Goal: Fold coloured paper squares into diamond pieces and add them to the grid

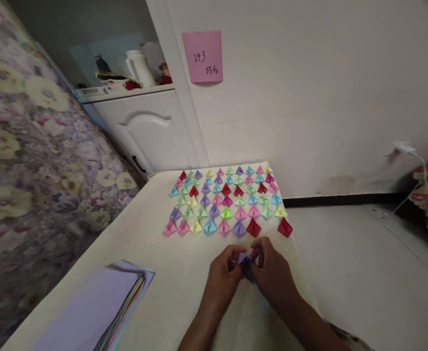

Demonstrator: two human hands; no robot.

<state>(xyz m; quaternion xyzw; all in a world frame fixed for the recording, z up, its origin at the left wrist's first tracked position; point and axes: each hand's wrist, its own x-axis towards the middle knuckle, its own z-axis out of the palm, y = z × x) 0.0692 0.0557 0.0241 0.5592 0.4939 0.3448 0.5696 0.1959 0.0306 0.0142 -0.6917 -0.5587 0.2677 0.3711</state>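
Both hands meet over the cream table (155, 234), just in front of several rows of small folded paper shapes (228, 202) in red, pink, green, blue, purple and yellow. My left hand (223, 278) and my right hand (272, 273) pinch a small purple folded paper piece (246, 265) between their fingertips. The piece is partly hidden by the fingers. The nearest row of shapes lies a short way beyond my hands.
A stack of coloured paper sheets (100, 312), purple on top, lies at the table's near left. A floral cloth (27, 161) rises at the left. A pink note (203, 56) sticks to the wall, beside a white cabinet (144, 126). A charger and cable (406, 148) hang at the right wall.
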